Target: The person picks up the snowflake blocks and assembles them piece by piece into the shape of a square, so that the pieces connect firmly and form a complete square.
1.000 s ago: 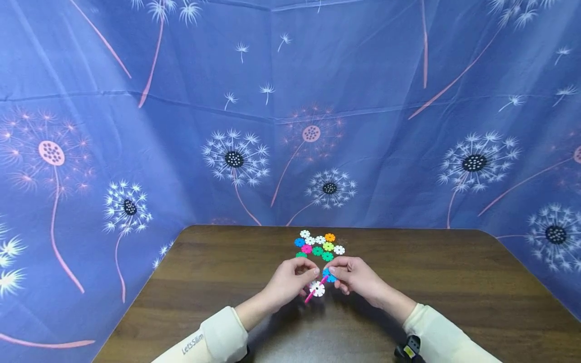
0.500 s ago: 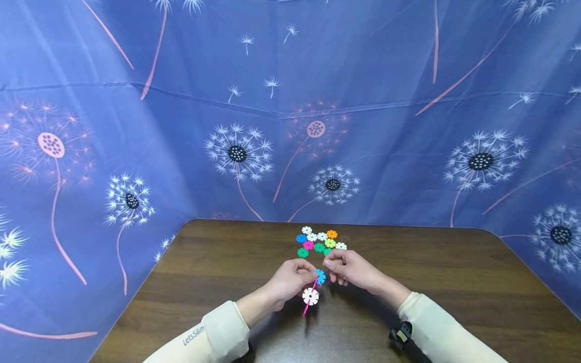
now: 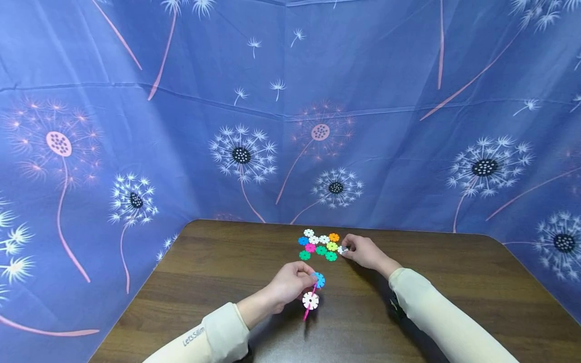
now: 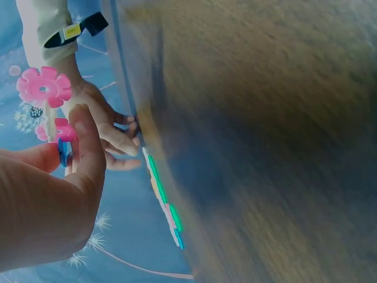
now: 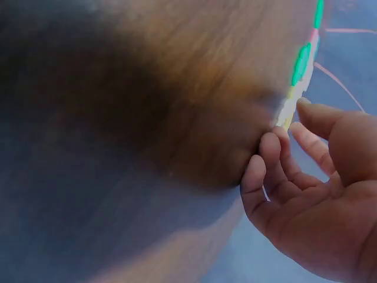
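Note:
My left hand (image 3: 290, 283) pinches a blue snowflake disc (image 3: 320, 280) between thumb and fingertips. Slotted into it is a short chain: a pink disc (image 4: 66, 131), a white disc (image 3: 310, 301) and another pink disc (image 4: 44, 87), hanging above the table. Farther off, my right hand (image 3: 365, 251) reaches to the right end of the loose discs. Its thumb and fingertips pinch the edge of a white snowflake disc (image 3: 342, 249), partly hidden by the fingers. In the right wrist view, pale disc edges (image 5: 287, 112) show right at the fingertips.
Several loose discs lie flat near the table's back: a green disc (image 3: 304, 255), a pink disc (image 3: 310, 248), an orange disc (image 3: 334, 237), a yellow disc (image 3: 332, 246) and others. Brown wood table (image 3: 218, 262). A blue dandelion-print cloth (image 3: 386, 151) hangs behind it.
My right hand has let go of the blue disc and moved away to the back right, to the white disc. My left hand keeps hold of the chain, which has moved slightly towards me.

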Motion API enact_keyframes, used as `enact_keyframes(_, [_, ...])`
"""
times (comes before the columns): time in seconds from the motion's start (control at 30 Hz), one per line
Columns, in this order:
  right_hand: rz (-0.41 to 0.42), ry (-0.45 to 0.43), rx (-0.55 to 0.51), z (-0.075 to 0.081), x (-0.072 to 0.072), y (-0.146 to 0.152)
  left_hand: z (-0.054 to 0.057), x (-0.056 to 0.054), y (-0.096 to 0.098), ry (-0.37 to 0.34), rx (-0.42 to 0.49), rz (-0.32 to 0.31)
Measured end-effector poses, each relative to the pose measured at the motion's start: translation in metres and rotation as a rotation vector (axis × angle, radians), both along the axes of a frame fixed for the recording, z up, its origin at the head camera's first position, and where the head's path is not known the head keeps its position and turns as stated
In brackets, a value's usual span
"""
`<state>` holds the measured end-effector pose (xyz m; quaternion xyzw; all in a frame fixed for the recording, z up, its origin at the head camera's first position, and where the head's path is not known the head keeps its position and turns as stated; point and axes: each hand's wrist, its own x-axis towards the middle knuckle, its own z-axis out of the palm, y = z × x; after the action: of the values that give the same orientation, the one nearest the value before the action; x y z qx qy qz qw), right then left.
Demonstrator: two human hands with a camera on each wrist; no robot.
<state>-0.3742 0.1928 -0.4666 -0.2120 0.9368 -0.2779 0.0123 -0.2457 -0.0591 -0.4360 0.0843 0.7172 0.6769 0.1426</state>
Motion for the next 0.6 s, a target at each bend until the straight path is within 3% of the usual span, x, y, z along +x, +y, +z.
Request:
enact_keyframes(0.3, [0.062,0.041,0.107,-0.003,-0.005,-0.002,-0.002,0.0,0.0,0.012,-0.022,0.009])
enact_keyframes(0.6, [0.074,0.006,0.056,0.001,0.014,-0.002,-0.005,0.0,0.001,0.008,-0.033,0.013])
